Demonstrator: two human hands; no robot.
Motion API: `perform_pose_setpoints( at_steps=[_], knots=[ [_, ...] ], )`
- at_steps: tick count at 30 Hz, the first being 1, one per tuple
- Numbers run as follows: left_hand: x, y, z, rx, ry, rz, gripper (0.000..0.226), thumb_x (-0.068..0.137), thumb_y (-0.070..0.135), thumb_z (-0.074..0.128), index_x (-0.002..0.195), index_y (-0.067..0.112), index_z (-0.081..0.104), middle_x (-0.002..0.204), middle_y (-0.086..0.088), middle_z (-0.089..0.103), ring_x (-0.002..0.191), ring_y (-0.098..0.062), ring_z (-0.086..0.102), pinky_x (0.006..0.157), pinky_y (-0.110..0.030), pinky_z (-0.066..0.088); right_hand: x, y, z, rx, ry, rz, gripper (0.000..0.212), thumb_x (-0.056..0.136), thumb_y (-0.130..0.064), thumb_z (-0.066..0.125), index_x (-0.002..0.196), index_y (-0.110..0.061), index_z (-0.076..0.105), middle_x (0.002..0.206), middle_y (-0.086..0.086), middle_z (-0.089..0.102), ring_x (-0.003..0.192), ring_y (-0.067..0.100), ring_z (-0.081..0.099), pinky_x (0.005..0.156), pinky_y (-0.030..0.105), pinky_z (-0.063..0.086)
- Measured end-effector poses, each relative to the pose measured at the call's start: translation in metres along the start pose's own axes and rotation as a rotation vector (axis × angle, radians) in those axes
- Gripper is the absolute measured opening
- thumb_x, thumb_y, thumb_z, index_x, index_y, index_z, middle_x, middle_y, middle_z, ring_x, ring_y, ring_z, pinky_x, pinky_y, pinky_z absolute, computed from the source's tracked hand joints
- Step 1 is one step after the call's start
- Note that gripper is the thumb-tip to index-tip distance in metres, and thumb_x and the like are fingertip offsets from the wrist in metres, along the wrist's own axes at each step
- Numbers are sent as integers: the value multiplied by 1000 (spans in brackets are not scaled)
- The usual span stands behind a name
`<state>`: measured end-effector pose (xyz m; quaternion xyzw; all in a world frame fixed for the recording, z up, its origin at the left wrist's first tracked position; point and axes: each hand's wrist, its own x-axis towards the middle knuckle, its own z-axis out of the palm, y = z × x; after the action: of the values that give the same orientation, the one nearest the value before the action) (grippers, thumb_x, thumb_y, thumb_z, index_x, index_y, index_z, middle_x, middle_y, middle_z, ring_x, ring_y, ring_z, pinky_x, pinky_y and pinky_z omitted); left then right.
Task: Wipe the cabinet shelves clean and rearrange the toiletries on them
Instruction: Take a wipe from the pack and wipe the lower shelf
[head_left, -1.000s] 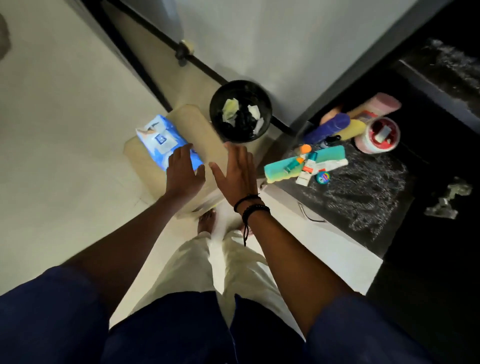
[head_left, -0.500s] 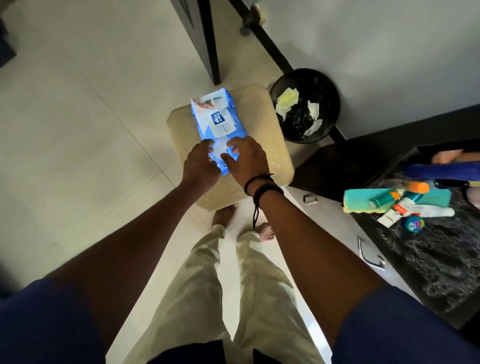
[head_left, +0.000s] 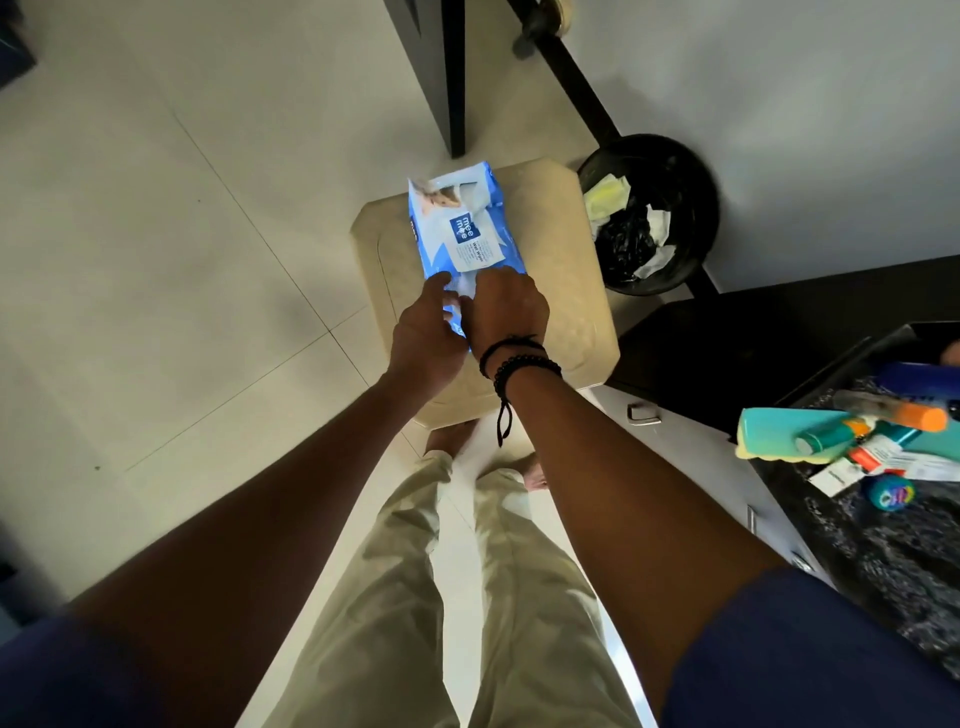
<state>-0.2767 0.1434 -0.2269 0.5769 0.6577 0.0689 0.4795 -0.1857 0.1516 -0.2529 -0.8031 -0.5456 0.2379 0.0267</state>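
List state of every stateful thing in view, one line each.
wet wipes pack, flat on the stool, near end held by both hands; flap state hidden.
left hand, grips the pack's near edge.
right hand, fingers curled, pinching the pack's near end.
stool, upright, bearing the pack.
bin, lidless, crumpled wipes inside.
toiletries, lying heaped on the dark counter.

- "mee mee" in white letters on a dark blue square, on the wet wipes pack (head_left: 465, 234).
- "Wet Wipes" below it on the pack's white label; smaller print unreadable.
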Motion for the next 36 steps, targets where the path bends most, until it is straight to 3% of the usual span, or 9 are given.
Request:
perform_pose_setpoints(
  at_steps=[5, 7, 10, 15, 17, 21, 28, 32, 36],
  knots=[
    [-7, 0, 1, -63, 9, 45, 61, 90, -2, 43, 147, 13, 28, 141, -3, 49, 114, -22, 56, 96, -37, 48, 2, 1, 4, -75, 36, -62, 17, 90, -26, 59, 96, -12, 65, 101, 8, 62, 97, 28, 59, 77, 36, 46],
    [-10, 0, 0, -78, 5, 53, 63, 89, -3, 45, 147, 13, 27, 143, -3, 47, 115, -21, 56, 94, -34, 47, 1, 0, 8, -92, 102, -41, 4, 78, -12, 70, 77, -9, 67, 85, 9, 64, 78, 28, 63, 64, 33, 49],
    [-11, -1, -1, -75, -1, 50, 63, 87, -4, 45, 146, 12, 29, 142, -3, 48, 114, -21, 56, 92, -29, 44, -1, 1, 7, -49, 133, -32, 27, 48, 0, 83, 50, -12, 58, 58, 5, 57, 48, 23, 56, 42, 23, 43],
    [-7, 1, -1, -86, 15, 26, 59, 89, -2, 45, 145, 13, 31, 137, -2, 52, 112, -19, 58, 93, -29, 46, -3, 1, 10, -44, 25, -44, 19, 74, -28, 75, 73, -11, 66, 81, 8, 62, 70, 27, 60, 55, 29, 41],
    [-8, 1, -1, -99, 30, 26, 57, 90, -1, 45, 144, 13, 32, 136, -2, 54, 112, -20, 58, 93, -27, 45, -7, 3, 12, -47, 51, -56, 24, 69, -37, 78, 71, -16, 68, 78, 5, 62, 66, 24, 60, 52, 25, 38],
    [-9, -3, -3, -91, 4, 24, 61, 88, -5, 43, 145, 14, 31, 140, -2, 50, 115, -19, 56, 93, -25, 43, -2, 5, 19, -125, 50, -84, 25, 46, -18, 86, 51, -22, 62, 62, -3, 57, 51, 17, 55, 42, 19, 35],
    [-6, -6, -6, -93, -3, 53, 61, 87, -7, 47, 143, 12, 32, 140, -3, 51, 114, -20, 57, 96, -33, 48, -1, 9, 24, -252, 161, -241, 15, 61, -12, 75, 70, -19, 65, 70, 0, 57, 59, 18, 57, 46, 24, 38],
    [-1, -12, -5, -109, 18, 40, 61, 85, -9, 44, 142, 14, 35, 135, -2, 56, 115, -19, 58, 97, -33, 47, 6, 19, 27, 50, 250, -216, 7, 78, -6, 57, 73, -5, 62, 81, 14, 58, 68, 30, 58, 57, 31, 46],
    [0, -14, -2, -108, 28, 54, 55, 89, -2, 48, 141, 13, 35, 135, -1, 56, 115, -18, 58, 95, -31, 49, 6, 25, 11, 447, 11, -103, 16, 92, -14, 54, 85, -2, 59, 94, 16, 52, 88, 21, 52, 78, 25, 45]
  ],
)
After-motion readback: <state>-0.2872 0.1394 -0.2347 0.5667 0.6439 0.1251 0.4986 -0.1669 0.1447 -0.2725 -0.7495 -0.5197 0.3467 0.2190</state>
